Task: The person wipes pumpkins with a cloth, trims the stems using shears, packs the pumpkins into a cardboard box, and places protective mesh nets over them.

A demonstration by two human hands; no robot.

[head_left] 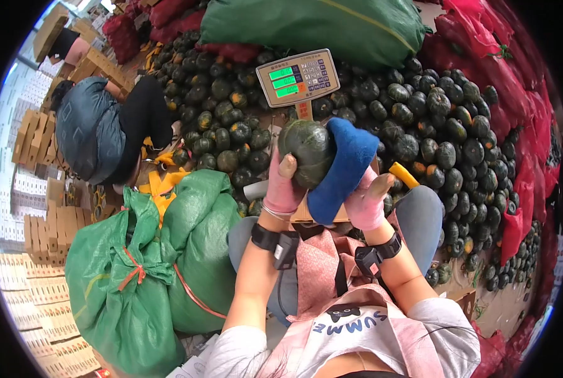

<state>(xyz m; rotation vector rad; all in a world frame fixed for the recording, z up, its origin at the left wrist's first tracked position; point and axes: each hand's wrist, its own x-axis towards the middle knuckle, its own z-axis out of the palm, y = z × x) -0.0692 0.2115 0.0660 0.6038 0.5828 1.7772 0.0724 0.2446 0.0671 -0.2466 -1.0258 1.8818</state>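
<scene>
Squash (306, 153), dark green and round, is up off the floor in front of the seated person, held just this side of the scale display (298, 77). L hand (280, 192), in a pink glove w/ the thumb bare, has it from the left – fingers grasping it, thumb pressed on the near side. R hand (364, 201), same pink glove, is at the blue cloth (351, 160), which lies against the squash's right side; thumb sticks out to the right, but the other fingers are hidden behind the cloth – can't tell how tightly they're closed.

Scale display's lit green, digits too small for me to read. Behind it and off to the right, a big heap of squashes (458, 151), mostly dark green w/ some orange patches. Red net sacks (521, 126) along the far right, tied green sacks (206, 233) by the person's left knee. Another person (92, 129) is bent over at the left, nr stacked cardboard boxes (48, 214).
</scene>
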